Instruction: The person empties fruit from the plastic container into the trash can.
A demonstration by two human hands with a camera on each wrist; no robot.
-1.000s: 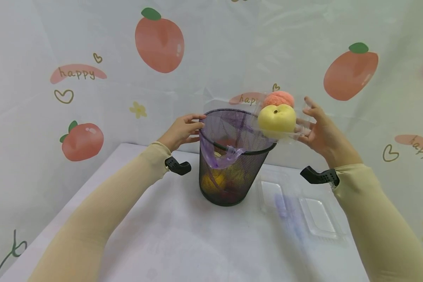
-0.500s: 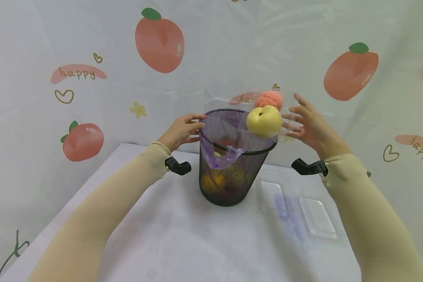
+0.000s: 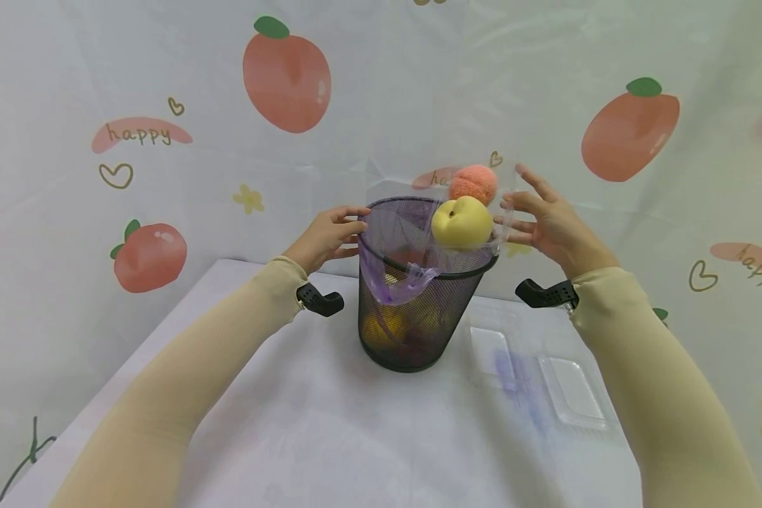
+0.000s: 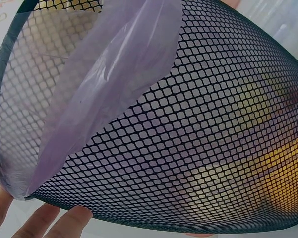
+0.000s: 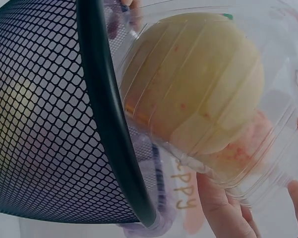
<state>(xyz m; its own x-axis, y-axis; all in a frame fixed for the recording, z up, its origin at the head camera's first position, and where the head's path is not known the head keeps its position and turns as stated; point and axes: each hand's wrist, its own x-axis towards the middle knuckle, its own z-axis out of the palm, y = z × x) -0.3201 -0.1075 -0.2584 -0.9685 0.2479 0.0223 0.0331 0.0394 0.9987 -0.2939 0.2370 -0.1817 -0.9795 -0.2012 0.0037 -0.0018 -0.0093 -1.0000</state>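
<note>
My left hand [image 3: 330, 236] touches the left rim of a black mesh wastebasket [image 3: 447, 307] with its extended, spread fingers; in the left wrist view the fingertips lie along its outside. A purple plastic bag [image 3: 396, 288] lines the basket and folds over the front rim. With thumb and fingers, my right hand [image 3: 554, 229] grips a clear plastic container [image 5: 275, 37] by its right side. Inside sit a yellow round fruit [image 3: 462, 223] and an orange-pink peach-like fruit [image 3: 473, 183]. The container is tilted over the basket's right rim, overlapping it in the head view.
Through the mesh show fruits, among them an orange-yellow one [image 3: 384, 326]. To the basket's right on the white table [image 3: 330, 430] lie clear containers, one at the front [image 3: 574, 391], beside a purple-blue translucent patch [image 3: 514, 374]. A fruit-printed cloth [image 3: 355, 92] hangs behind.
My right hand has moved left with the container and both fruits, bringing them further over the basket's opening. My left hand and the basket have stayed in place.
</note>
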